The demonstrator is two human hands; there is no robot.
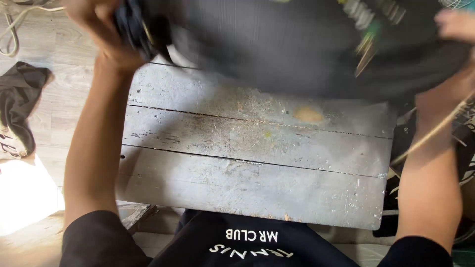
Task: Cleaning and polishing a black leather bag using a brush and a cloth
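Two bare hands hold a large dark grey, finely ribbed fabric garment (297, 44) stretched out above the far edge of a worn, whitish painted wooden desk (252, 163) made of broad planks with dark gaps between them. The left hand (101, 29) is at the top left of the view, its fingers closed around a bunched, darker corner of the garment, the bare forearm running down from it toward the viewer along the left side of the desk. The right hand (452, 24) is at the top right corner, partly cut off by the frame; its fingers curl over the other edge of the cloth and seem to grip it, though blur hides the exact hold. The garment hangs between them, blurred, covering the far planks of the desk, and a patch of green, white and yellow print (368, 29) shows on it near the right hand. The near planks lie bare, scratched and stained, with a small orange-yellow blotch (309, 114) just below the hanging cloth. On the pale wooden floor (64, 89) to the left lies a crumpled black cloth (20, 104), well apart from the desk, and a light cord (12, 29) loops beyond it. The person wears a black short-sleeved shirt (247, 242) with white lettering, seen at the bottom edge
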